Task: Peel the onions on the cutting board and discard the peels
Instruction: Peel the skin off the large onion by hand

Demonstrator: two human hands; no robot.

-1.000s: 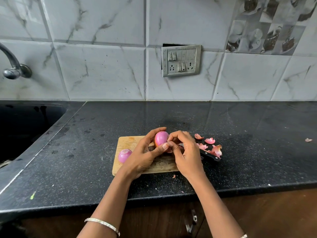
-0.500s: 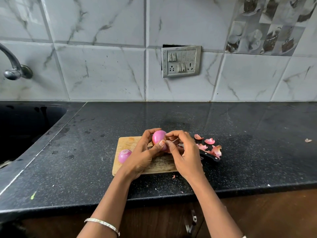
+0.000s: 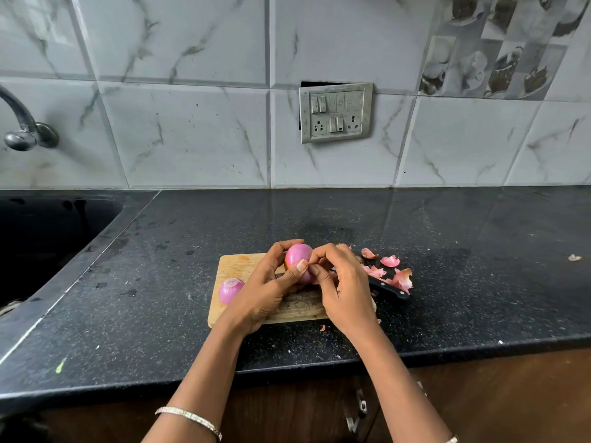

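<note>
- Onion (image 3: 297,255) in our hands is the one we are peeling; we hold it just above the middle of the cutting board (image 3: 238,265), pink and glossy where the skin is off.
- Our left hand (image 3: 265,294) wraps around it from the left, fingers curled over the top and thumb pressed on its front.
- Our right hand (image 3: 343,290) closes in from the right, its fingertips pinching at the onion's skin right beside our left thumb, so both hands meet on the same onion.
- We see a second onion (image 3: 229,289) lying on the left part of the board, just beside our left wrist, its cut end facing up.
- We see a knife (image 3: 388,288) with a dark handle lying off the board's right edge, mostly hidden behind our right hand.
- We see loose peels (image 3: 391,270) scattered on the black countertop (image 3: 479,282) to the right of the board, some touching the knife handle.
- We see a small scrap (image 3: 574,258) lying well apart on the far right of the counter.
- We see a dark sink (image 3: 48,238) to the left, with a tap (image 3: 25,129) above it on the tiled wall.
</note>
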